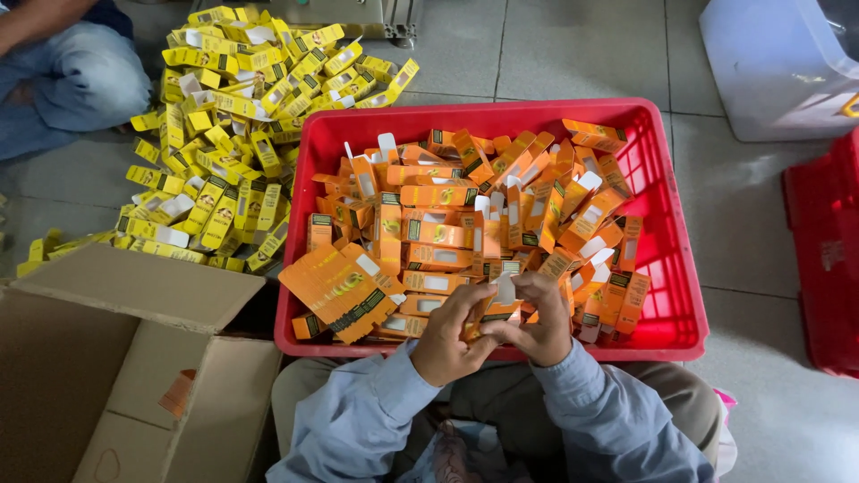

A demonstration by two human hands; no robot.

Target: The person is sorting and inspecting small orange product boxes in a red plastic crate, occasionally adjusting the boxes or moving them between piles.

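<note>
My left hand (447, 335) and my right hand (535, 320) meet over the near rim of a red plastic crate (667, 259). Between their fingers they hold one small orange carton (503, 300) with a white end flap standing up. The crate is filled with several small orange cartons (438, 201), many with open white flaps. A stack of flat, unfolded orange cartons (338, 291) leans on the crate's near left corner, just left of my left hand.
A heap of yellow cartons (233, 116) lies on the tiled floor to the left of the crate. An open cardboard box (134, 358) stands at the near left. Another person's knee in jeans (72, 80) is at top left. A pale plastic bin (774, 67) and another red crate (828, 259) stand at right.
</note>
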